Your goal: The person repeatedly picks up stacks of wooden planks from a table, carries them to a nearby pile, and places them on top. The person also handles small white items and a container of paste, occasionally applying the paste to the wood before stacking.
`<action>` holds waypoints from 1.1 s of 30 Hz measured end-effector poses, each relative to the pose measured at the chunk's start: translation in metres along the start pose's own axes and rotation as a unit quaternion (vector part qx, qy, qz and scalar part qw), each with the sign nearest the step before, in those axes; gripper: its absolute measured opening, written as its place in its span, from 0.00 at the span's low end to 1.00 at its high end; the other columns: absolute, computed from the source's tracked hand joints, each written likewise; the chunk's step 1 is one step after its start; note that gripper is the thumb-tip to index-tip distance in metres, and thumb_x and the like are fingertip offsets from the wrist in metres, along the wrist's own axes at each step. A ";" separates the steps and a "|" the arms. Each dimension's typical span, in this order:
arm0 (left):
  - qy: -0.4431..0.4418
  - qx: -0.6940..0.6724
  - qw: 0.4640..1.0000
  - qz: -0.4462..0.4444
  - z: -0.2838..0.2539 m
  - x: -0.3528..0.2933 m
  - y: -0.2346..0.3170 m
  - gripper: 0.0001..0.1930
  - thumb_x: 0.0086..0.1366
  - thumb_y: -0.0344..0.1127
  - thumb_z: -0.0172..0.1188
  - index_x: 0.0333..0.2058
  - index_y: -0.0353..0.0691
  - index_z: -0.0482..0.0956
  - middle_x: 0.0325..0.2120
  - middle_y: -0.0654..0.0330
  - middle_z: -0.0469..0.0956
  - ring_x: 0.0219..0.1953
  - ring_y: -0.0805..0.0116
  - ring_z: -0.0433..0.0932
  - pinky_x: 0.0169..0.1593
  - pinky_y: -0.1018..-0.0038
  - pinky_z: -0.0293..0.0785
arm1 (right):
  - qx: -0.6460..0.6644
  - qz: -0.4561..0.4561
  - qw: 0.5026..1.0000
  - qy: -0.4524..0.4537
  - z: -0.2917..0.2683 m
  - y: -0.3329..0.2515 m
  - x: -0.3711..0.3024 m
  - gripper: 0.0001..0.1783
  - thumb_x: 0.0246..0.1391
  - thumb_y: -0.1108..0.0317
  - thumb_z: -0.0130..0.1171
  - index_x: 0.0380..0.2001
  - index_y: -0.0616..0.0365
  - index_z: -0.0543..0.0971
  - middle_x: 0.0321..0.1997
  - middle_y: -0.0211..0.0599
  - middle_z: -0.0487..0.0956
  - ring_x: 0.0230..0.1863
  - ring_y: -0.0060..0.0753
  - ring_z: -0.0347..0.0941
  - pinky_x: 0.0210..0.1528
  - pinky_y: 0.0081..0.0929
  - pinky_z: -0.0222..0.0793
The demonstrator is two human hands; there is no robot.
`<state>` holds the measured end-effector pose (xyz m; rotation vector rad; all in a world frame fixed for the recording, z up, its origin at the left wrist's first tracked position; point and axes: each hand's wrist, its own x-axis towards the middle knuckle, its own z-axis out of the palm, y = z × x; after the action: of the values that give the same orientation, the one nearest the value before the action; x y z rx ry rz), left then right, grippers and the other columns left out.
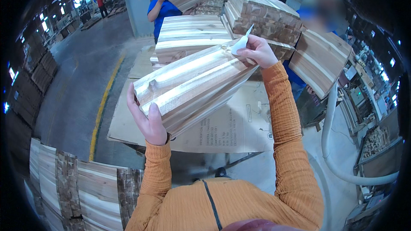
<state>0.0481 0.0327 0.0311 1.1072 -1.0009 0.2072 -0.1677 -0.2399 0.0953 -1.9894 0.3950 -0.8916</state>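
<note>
Holding board (192, 77) with cardboard (259, 102) below it, left hand (150, 124) clasping board's left end, right hand (260, 52) pinching bottle (240, 45) at board's right end; likely stiff, heavyish, best gripped by both ends.

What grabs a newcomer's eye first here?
The striped wooden board at centre, gripped at its left end by the left hand. At its upper right, the right hand holds a white pointed bottle. Then the yellow floor line, left of the table.
</note>
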 end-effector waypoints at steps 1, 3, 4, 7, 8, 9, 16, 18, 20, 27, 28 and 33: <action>-0.006 -0.004 1.000 -0.002 0.000 0.000 0.003 0.32 0.58 0.34 0.45 0.60 0.26 0.51 0.58 0.44 0.55 0.61 0.55 0.54 0.64 0.63 0.45 | 0.004 -0.007 1.000 0.010 0.000 0.001 -0.002 0.13 0.44 0.74 0.64 0.36 0.63 0.77 0.32 0.27 0.76 0.33 0.15 0.70 0.37 0.15 0.65; -0.017 -0.010 1.000 -0.009 -0.001 -0.002 0.006 0.32 0.58 0.35 0.45 0.60 0.26 0.51 0.58 0.44 0.55 0.62 0.54 0.53 0.65 0.63 0.44 | 0.011 -0.018 0.999 0.028 0.006 -0.001 -0.004 0.13 0.42 0.70 0.66 0.34 0.60 0.78 0.24 0.16 0.72 0.24 0.07 0.60 0.26 0.10 0.56; -0.012 -0.008 1.000 -0.002 -0.001 -0.002 0.004 0.32 0.58 0.36 0.45 0.60 0.26 0.51 0.58 0.44 0.55 0.62 0.54 0.53 0.65 0.63 0.44 | 0.000 -0.023 0.999 0.030 0.010 -0.002 -0.004 0.13 0.42 0.70 0.66 0.34 0.60 0.78 0.24 0.16 0.72 0.23 0.07 0.60 0.26 0.10 0.56; 0.002 -0.015 1.000 0.016 0.001 -0.005 0.002 0.32 0.59 0.36 0.45 0.60 0.26 0.51 0.59 0.44 0.54 0.62 0.55 0.53 0.64 0.63 0.44 | -0.033 -0.029 0.998 0.037 0.006 -0.003 -0.002 0.12 0.43 0.68 0.66 0.33 0.60 0.79 0.24 0.17 0.72 0.23 0.07 0.59 0.24 0.11 0.54; 0.002 -0.018 1.000 0.017 0.001 -0.006 0.001 0.32 0.59 0.36 0.45 0.60 0.27 0.51 0.59 0.45 0.54 0.62 0.55 0.53 0.64 0.63 0.45 | -0.045 -0.025 0.998 0.040 0.007 -0.005 -0.001 0.13 0.43 0.68 0.66 0.34 0.60 0.79 0.24 0.18 0.73 0.22 0.07 0.59 0.24 0.11 0.55; 0.003 -0.021 1.000 0.019 0.001 -0.007 0.000 0.32 0.59 0.36 0.44 0.60 0.27 0.51 0.59 0.45 0.54 0.62 0.55 0.53 0.64 0.63 0.45 | -0.057 -0.020 0.997 0.043 0.008 -0.006 0.000 0.13 0.44 0.68 0.66 0.34 0.60 0.79 0.25 0.18 0.73 0.22 0.07 0.59 0.24 0.11 0.55; 0.008 -0.047 0.999 -0.002 0.002 -0.004 0.001 0.33 0.58 0.35 0.45 0.60 0.27 0.50 0.58 0.46 0.55 0.61 0.56 0.54 0.64 0.64 0.46 | -0.015 -0.020 0.997 0.073 0.023 -0.013 0.005 0.13 0.47 0.65 0.64 0.35 0.61 0.80 0.27 0.22 0.77 0.21 0.09 0.64 0.25 0.12 0.59; 0.007 -0.051 0.999 -0.004 0.003 -0.002 0.002 0.33 0.57 0.35 0.45 0.60 0.26 0.50 0.58 0.46 0.55 0.61 0.56 0.55 0.64 0.64 0.46 | -0.045 -0.005 0.997 0.064 0.017 -0.013 0.005 0.14 0.46 0.65 0.65 0.36 0.60 0.80 0.27 0.21 0.77 0.21 0.08 0.63 0.25 0.11 0.59; 0.010 -0.037 0.999 0.007 0.002 -0.003 -0.001 0.33 0.57 0.35 0.46 0.60 0.27 0.51 0.58 0.46 0.56 0.61 0.56 0.56 0.64 0.64 0.47 | -0.048 -0.002 0.998 0.047 0.014 -0.014 0.003 0.13 0.46 0.67 0.65 0.37 0.60 0.80 0.26 0.19 0.77 0.21 0.06 0.62 0.24 0.10 0.58; 0.018 -0.067 0.998 -0.010 0.004 -0.001 -0.004 0.32 0.58 0.35 0.46 0.60 0.26 0.51 0.57 0.47 0.56 0.60 0.57 0.57 0.63 0.65 0.48 | -0.039 -0.019 0.996 0.077 0.021 -0.013 0.010 0.12 0.45 0.69 0.65 0.36 0.60 0.81 0.27 0.21 0.77 0.22 0.08 0.64 0.25 0.10 0.59; 0.018 -0.067 0.998 -0.010 0.005 0.000 -0.003 0.32 0.58 0.35 0.46 0.60 0.26 0.51 0.57 0.47 0.56 0.60 0.57 0.57 0.63 0.65 0.48 | -0.052 -0.025 0.995 0.079 0.022 -0.014 0.010 0.12 0.45 0.69 0.65 0.36 0.60 0.81 0.27 0.22 0.77 0.22 0.09 0.64 0.26 0.10 0.60; 0.018 -0.068 0.997 -0.013 0.003 0.000 -0.007 0.32 0.59 0.36 0.45 0.60 0.27 0.51 0.57 0.47 0.57 0.60 0.58 0.57 0.63 0.65 0.48 | -0.017 0.003 0.998 0.065 0.030 -0.015 0.012 0.13 0.45 0.68 0.65 0.34 0.62 0.80 0.25 0.26 0.76 0.25 0.14 0.68 0.31 0.16 0.64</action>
<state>0.0504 0.0268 0.0271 0.9885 -0.9538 0.1343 -0.1383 -0.2206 0.1027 -1.9659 0.4932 -1.0202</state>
